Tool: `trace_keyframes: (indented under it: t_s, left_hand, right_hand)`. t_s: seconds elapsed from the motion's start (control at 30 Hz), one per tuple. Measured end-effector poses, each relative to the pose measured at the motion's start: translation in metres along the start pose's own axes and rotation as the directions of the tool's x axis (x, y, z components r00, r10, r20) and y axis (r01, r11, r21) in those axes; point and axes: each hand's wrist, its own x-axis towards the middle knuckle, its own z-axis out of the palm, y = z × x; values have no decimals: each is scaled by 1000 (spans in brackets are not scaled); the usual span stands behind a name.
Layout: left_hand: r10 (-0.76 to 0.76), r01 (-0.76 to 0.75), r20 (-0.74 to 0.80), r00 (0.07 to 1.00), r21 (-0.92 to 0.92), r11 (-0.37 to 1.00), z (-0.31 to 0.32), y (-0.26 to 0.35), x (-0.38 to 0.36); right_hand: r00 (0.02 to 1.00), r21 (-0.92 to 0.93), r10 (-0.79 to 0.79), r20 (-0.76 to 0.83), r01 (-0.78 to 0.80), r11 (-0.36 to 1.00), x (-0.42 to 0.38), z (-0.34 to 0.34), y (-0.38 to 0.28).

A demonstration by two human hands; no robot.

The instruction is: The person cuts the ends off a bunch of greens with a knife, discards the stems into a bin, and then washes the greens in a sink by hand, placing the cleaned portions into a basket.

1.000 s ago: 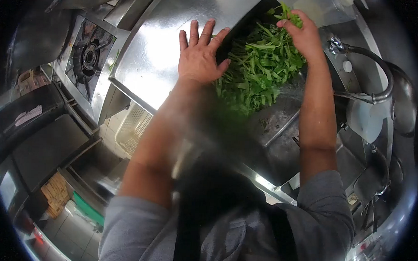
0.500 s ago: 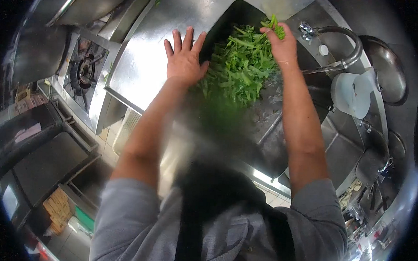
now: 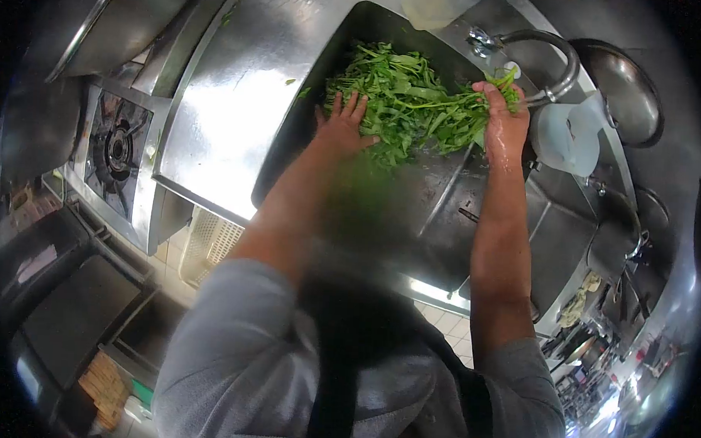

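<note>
A heap of leafy greens with long stems lies in a dark container or basin at the steel sink. My left hand rests on the near left side of the heap, its fingers spread. My right hand is closed round a bunch of the leafy greens and holds it out to the right, beside the curved faucet. Stems stretch from that bunch back to the heap. Water wets my right wrist. A smear low in the picture blurs the near part of the greens.
A steel counter lies to the left, with a gas burner beyond it. A translucent white plastic container stands right of the sink. A large round metal pan is behind it. Below the counter is a white perforated basket.
My left hand has moved from the counter edge onto the greens. My right hand has drawn its bunch right and nearer, pulling stems out from the heap. The view has shifted slightly.
</note>
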Motion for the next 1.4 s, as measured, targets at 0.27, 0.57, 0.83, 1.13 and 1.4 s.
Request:
trace_keyframes:
  t_s: [0.27, 0.57, 0.83, 1.13, 1.4]
  left_hand:
    - [-49, 47, 28, 998, 59, 997, -22, 19, -7]
    - [259, -228, -125, 958, -878, 420, -80, 146, -19]
    - [160, -375, -432, 888, -879, -294, -124, 178, -23]
    - [309, -148, -271, 912, -918, -369, -97, 176, -19]
    - [288, -201, -304, 908, -920, -338, -107, 187, -49]
  right_hand:
    - [986, 341, 104, -128, -55, 938, -19, -44, -43]
    - [987, 222, 158, 6, -156, 963, -32, -44, -58]
    - [930, -18, 290, 227, -294, 956, -35, -50, -41]
    - [940, 21, 262, 216, -273, 962, -21, -35, -48]
    - [978, -4, 165, 124, -166, 986, 10, -9, -48]
